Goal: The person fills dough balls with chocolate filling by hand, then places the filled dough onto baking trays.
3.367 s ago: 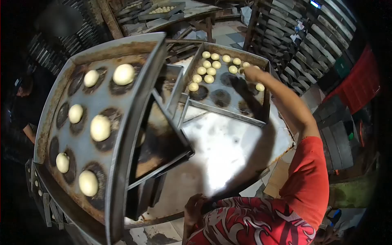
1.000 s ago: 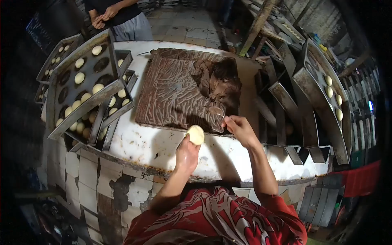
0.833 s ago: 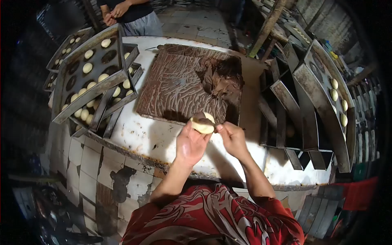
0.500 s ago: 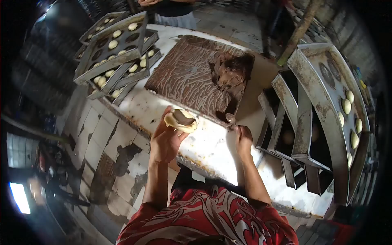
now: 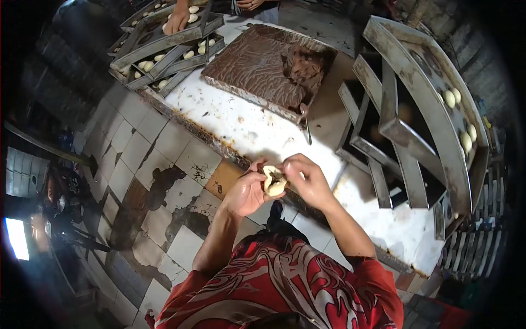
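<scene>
A piece of pale dough [image 5: 273, 187] sits cupped in the fingers of my left hand [image 5: 244, 194], its rim gathered inward around a dark hollow. My right hand [image 5: 309, 178] has its thumb and fingers closed at the dough's upper right edge. Both hands are over the near edge of the table. Beyond them lies a tray-shaped slab of brown filling [image 5: 246, 60], dug out at its right end. A spoon [image 5: 306, 123] rests at the slab's near right corner, its handle hanging over the white tabletop [image 5: 219, 115].
Stacked metal trays [image 5: 159, 46] with pale dough balls stand at the back left, where another person's hand [image 5: 177, 21] reaches in. More trays [image 5: 422, 109] are piled crosswise on the right, with several dough balls [image 5: 466, 141]. Another person's hand [image 5: 249, 4] shows at the top.
My right hand has left the spoon at the slab and come to the dough. The dough has moved nearer to me, its rim drawn inward. Another person's hand has appeared over the left trays.
</scene>
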Demonstrator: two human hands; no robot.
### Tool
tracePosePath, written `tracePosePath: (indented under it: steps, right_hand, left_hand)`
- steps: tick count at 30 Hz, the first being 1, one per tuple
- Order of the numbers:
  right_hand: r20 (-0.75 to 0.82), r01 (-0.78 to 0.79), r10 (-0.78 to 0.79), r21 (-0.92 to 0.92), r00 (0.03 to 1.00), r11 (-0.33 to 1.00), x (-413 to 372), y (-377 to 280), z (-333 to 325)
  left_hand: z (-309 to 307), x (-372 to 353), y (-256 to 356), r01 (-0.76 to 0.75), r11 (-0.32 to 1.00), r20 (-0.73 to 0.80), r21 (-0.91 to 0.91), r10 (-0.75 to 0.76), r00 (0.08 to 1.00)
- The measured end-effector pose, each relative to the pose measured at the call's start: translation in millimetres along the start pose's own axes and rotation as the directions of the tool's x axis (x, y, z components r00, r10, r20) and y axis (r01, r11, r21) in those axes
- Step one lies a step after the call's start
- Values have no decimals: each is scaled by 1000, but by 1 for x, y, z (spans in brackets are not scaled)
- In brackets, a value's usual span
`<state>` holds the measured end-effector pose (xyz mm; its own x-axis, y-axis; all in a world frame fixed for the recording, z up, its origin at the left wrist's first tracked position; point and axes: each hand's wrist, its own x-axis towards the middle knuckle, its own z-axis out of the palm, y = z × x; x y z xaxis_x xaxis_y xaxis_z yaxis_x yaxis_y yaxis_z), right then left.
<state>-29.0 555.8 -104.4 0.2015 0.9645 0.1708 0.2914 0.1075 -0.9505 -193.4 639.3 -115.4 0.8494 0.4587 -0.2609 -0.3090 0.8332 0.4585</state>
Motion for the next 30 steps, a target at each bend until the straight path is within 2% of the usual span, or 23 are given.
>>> tracePosePath:
  steps: [2, 4, 6, 8, 9, 10, 11, 12, 13, 14, 15, 16, 17, 18, 20, 22, 24, 25, 26, 27, 28, 29, 30]
  right_hand:
    - [42, 312, -325, -416, 945, 854, -37, -18, 8]
    - [44, 353, -389, -525, 920, 774, -70, -28, 11]
    - [49, 240, -253, -524, 966, 817, -101, -35, -1]
    - [13, 131, -146, -519, 989, 845, -122, -47, -14]
    - [21, 46, -41, -472, 999, 881, -131, -60, -22]
    - [36, -43, 64, -416, 997, 908, -142, -68, -31]
    - [54, -26, 51, -383, 997, 923, -152, -66, -43]
    - [53, -157, 174, -238, 983, 959, -162, -65, -55]
    - [-22, -299, 301, 67, 953, 952, -175, -58, -61]
    - [-48, -381, 428, 373, 903, 846, -186, -53, -68]
    - [-79, -392, 530, 583, 844, 712, -198, -55, -77]
    - [-92, -379, 525, 589, 846, 714, -212, -54, -83]
    - [-320, -168, 194, 108, 927, 980, -226, -52, -87]
    - [-341, 48, -213, -434, 915, 900, -241, -49, -91]
    - [-370, 10, -227, -506, 901, 863, -276, -30, -110]
    - [-252, -30, -301, -810, 920, 585, -315, -11, -147]
    - [-311, -86, -296, -807, 903, 584, -350, -1, -190]
    - [-285, -65, -232, -749, 930, 659, -369, 4, -211]
    - [-246, -41, -176, -682, 953, 731, -386, 8, -231]
    - [-276, -16, -172, -569, 946, 822, -400, 15, -248]
    - [-288, -26, -170, -568, 942, 822, -415, 23, -265]
    - [-403, -178, -57, -521, 913, 835, -427, 34, -284]
    - [-502, -320, 58, -454, 863, 831, -431, 48, -298]
  left_hand:
    - [-9, -15, -10, 106, 990, -45, -91, -111, 993]
    - [-16, -22, -23, 207, 974, 102, -94, -197, 975]
    - [10, -39, -37, 248, 965, 153, -83, -234, 960]
    - [33, -49, -59, 175, 965, 111, 194, -199, 974]
    - [37, -49, -72, 144, 891, 113, 431, -211, 971]
    - [46, -47, -82, 164, 880, 130, 446, -245, 961]
    - [56, -45, -91, 135, 769, 162, 625, -297, 941]
    - [65, -43, -101, 79, 627, 185, 775, -345, 920]
    - [67, -39, -118, 8, 643, 239, 766, -296, 925]
    - [71, -35, -132, 6, 630, 245, 777, -311, 918]
    - [79, -32, -146, 77, 744, 219, 664, -292, 931]
    - [86, -27, -162, 140, 837, 187, 529, -276, 943]
    - [88, -14, -182, 180, 895, 159, 408, -263, 952]
    - [94, -6, -199, 178, 890, 165, 420, -268, 949]
    - [120, 12, -233, 365, 898, 108, 247, -400, 910]
    - [152, 33, -271, 417, 861, 129, 290, -467, 875]
    - [184, 49, -313, 377, 795, 183, 476, -509, 841]
    - [202, 55, -337, 286, 780, 177, 556, -447, 877]
    - [212, 68, -365, 299, 764, 184, 572, -475, 860]
    - [211, 85, -396, 0, 696, 247, 718, -255, 935]
    - [206, 103, -424, -292, 529, 360, 797, -27, 932]
    - [197, 122, -448, -463, 244, 465, 852, 54, 884]
    - [189, 139, -466, -690, -34, 690, 723, 13, 723]
